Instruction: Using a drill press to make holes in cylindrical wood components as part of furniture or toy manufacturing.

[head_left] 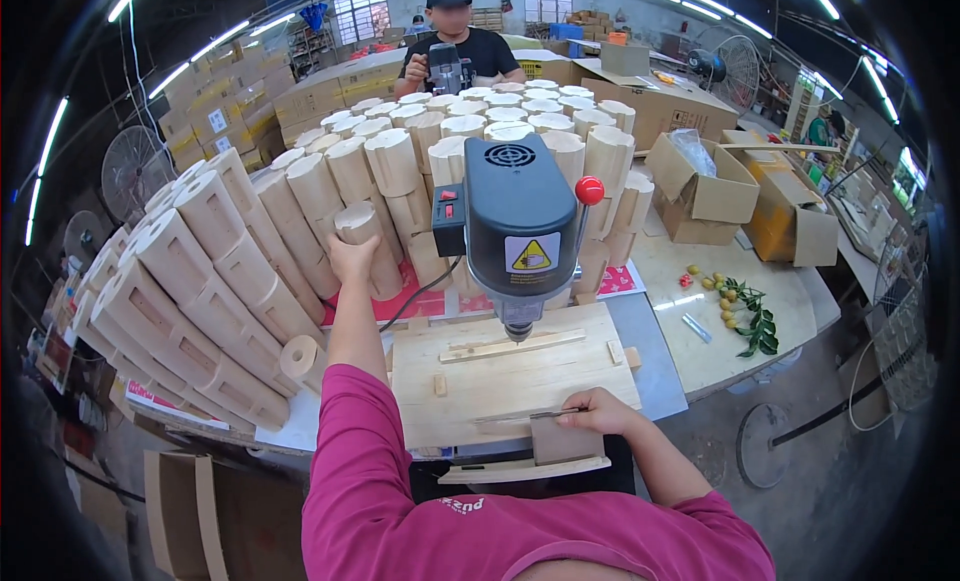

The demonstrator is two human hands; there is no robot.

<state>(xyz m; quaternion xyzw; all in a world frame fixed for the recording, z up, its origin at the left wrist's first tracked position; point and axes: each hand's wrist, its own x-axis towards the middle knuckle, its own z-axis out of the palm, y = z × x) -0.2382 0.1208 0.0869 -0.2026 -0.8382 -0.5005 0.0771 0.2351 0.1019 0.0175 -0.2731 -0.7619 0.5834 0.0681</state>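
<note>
My left hand (352, 261) reaches forward and is wrapped round a pale wooden cylinder (372, 229) at the front of a stack. Near the front edge of a wooden work board (520, 366), my right hand (598, 413) is closed on the top edge of a flat brown piece (567, 441). Its exact kind is unclear. A dark drill press (515, 216) with a red-knobbed lever (589, 190) stands over the board, its chuck (517, 326) pointing down. Wooden strips are fixed on the board, one long strip (512, 346) lying below the chuck.
Stacked grooved wooden cylinders (190, 291) fill the left side and back. A short hollow cylinder (302, 361) stands by my left arm. At right are open cardboard boxes (705, 181) and a leafy sprig with fruit (752, 321). A person (465, 56) handles another machine across the table.
</note>
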